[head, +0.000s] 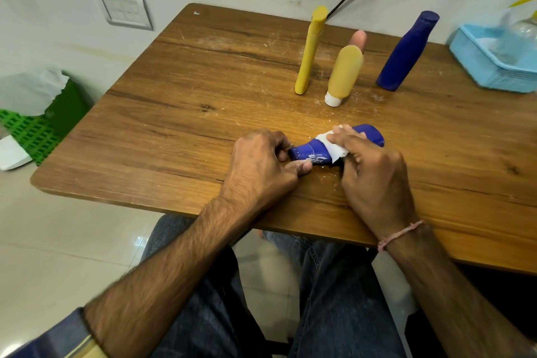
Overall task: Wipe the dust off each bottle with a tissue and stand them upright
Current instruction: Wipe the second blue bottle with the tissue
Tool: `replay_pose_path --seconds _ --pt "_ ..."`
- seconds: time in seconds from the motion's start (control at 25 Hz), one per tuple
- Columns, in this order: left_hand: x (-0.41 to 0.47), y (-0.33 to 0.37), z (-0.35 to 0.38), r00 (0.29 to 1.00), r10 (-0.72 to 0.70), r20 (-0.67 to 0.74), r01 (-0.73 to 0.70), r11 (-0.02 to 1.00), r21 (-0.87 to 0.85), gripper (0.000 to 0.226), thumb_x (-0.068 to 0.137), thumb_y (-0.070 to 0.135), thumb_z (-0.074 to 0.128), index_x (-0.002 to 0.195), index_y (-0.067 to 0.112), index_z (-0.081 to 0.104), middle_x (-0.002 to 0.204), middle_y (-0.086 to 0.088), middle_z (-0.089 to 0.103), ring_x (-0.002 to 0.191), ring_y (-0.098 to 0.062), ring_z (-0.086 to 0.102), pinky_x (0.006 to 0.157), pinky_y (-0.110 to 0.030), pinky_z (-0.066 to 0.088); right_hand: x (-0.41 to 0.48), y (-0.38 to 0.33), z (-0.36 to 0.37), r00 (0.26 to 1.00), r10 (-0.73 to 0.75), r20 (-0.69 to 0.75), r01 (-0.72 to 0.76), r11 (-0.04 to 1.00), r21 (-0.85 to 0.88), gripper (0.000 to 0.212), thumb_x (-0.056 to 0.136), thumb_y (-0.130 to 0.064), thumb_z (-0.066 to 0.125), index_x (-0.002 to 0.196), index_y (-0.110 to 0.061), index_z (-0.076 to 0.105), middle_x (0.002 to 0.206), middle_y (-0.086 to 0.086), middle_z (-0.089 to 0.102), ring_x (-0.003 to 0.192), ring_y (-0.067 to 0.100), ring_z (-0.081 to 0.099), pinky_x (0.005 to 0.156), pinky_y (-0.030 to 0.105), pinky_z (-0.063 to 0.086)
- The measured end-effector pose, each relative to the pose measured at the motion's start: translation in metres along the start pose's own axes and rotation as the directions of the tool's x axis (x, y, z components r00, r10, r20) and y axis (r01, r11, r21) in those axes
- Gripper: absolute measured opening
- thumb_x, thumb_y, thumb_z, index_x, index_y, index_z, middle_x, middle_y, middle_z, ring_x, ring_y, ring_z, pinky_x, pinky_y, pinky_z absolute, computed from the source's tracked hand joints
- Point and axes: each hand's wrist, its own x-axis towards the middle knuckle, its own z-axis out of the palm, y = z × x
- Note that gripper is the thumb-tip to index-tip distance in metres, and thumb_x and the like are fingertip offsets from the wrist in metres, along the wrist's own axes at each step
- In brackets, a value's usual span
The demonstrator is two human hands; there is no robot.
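Blue plastic bottle (306, 152) lies sideways near front edge of wooden bench (174, 113). Left hand (261, 166) grips neck end; right hand (374, 171) clamps white tissue (334, 152) on body. Risk: hard stroke may twist bottle loose, off edge; residue near neck may be missed.

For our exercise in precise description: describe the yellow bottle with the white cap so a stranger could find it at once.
On the wooden table, look toward the far side, left of the light blue basket, where bottles stand upright. Between the tall slim yellow bottle and the upright dark blue bottle stands the squat yellow bottle. Only it rests on a white cap.
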Motion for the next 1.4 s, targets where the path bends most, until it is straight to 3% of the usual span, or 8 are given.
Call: replay_pose_path --seconds 0.12,0.32,0.4,0.56,0.76,1.0,1.28,1.4 --pt "-0.003 0.000 -0.003 0.996 0.087 0.035 -0.086 0.996 -0.010 0.050 0.072 0.030 0.087 0.115 0.026 0.062 0.095 0.014 0.064 0.088 -0.006 0.058 0.088 -0.031 0.051 0.001 -0.001 0.001 1.000 0.006 0.005 -0.006 0.999 0.034 0.041 0.088 0.009 0.055 0.125 -0.008 0.065 0.132 0.009 0.063 0.127 0.016 0.055 0.109 0.030 0.042" --pt "-0.004 -0.001 -0.002 0.995 0.097 -0.020 -0.098 0.993 -0.059 0.039 0.071 0.017 0.087 0.104 0.024 0.067 0.078 0.010 0.065 0.074 -0.003 0.062 0.071 -0.016 0.048 0.004 -0.006 0.002 0.997 0.069 -0.033 -0.067 0.996 0.054 0.040 0.089 0.008 0.056 0.123 -0.011 0.067 0.132 0.007 0.063 0.127 0.014 0.055 0.109 0.023 0.037" --pt "-0.005 -0.002 -0.002 0.996 0.079 -0.044 -0.082 0.994 -0.067 0.033 0.074 0.017 0.085 0.103 0.023 0.069 0.074 0.009 0.067 0.071 0.000 0.062 0.067 -0.012 0.048 -0.004 -0.018 0.006 0.998 -0.007 -0.061 0.012 0.997 0.081 0.044 0.084 0.013 0.056 0.121 -0.009 0.068 0.130 0.008 0.064 0.128 0.018 0.056 0.112 0.030 0.039" --pt "-0.005 -0.003 0.000 0.994 0.083 -0.076 -0.089 0.992 -0.086 0.027 0.078 0.015 0.080 0.104 0.020 0.073 0.079 0.007 0.072 0.074 -0.005 0.066 0.072 -0.020 0.053 -0.018 -0.024 0.007 0.983 -0.181 -0.019 0.182 0.978 0.101 0.052 0.078 0.019 0.055 0.122 -0.007 0.067 0.131 0.008 0.063 0.129 0.019 0.055 0.111 0.040 0.042" --pt "-0.004 0.000 0.000 0.996 0.042 -0.082 -0.050 0.994 -0.093 0.028 0.081 0.021 0.081 0.107 0.023 0.073 0.080 0.009 0.071 0.079 -0.007 0.065 0.075 -0.019 0.050 0.011 0.008 -0.013 0.993 0.055 -0.103 -0.055 0.998 0.000 0.043 0.085 0.012 0.054 0.117 -0.013 0.069 0.124 0.012 0.068 0.122 0.024 0.060 0.107 0.039 0.046" --pt "-0.006 -0.004 0.001 0.991 0.072 -0.113 -0.082 0.993 -0.089 0.016 0.082 0.016 0.070 0.097 0.022 0.073 0.076 0.008 0.071 0.070 -0.005 0.064 0.061 -0.020 0.050 -0.016 -0.032 0.013 0.964 -0.264 -0.026 0.265 0.960 0.085 0.048 0.081 0.015 0.055 0.122 -0.007 0.068 0.132 0.010 0.063 0.129 0.023 0.055 0.112 0.040 0.041" --pt "-0.002 -0.005 0.001 0.994 0.027 -0.101 -0.039 0.991 -0.126 0.025 0.081 0.025 0.080 0.105 0.022 0.074 0.076 0.010 0.069 0.075 -0.005 0.064 0.063 -0.005 0.042 0.022 0.026 -0.016 0.995 0.026 -0.100 -0.028 0.999 -0.026 0.043 0.087 0.011 0.051 0.125 -0.007 0.063 0.130 0.011 0.063 0.126 0.019 0.057 0.110 0.030 0.041" --pt "-0.003 -0.006 0.001 0.995 0.038 -0.098 -0.049 0.992 -0.115 0.022 0.083 0.025 0.079 0.104 0.022 0.074 0.078 0.009 0.069 0.076 -0.007 0.065 0.065 -0.014 0.049 0.003 -0.009 0.005 0.985 -0.158 -0.077 0.159 0.987 0.010 0.044 0.085 0.010 0.053 0.125 -0.006 0.064 0.131 0.013 0.063 0.128 0.023 0.055 0.111 0.041 0.043"
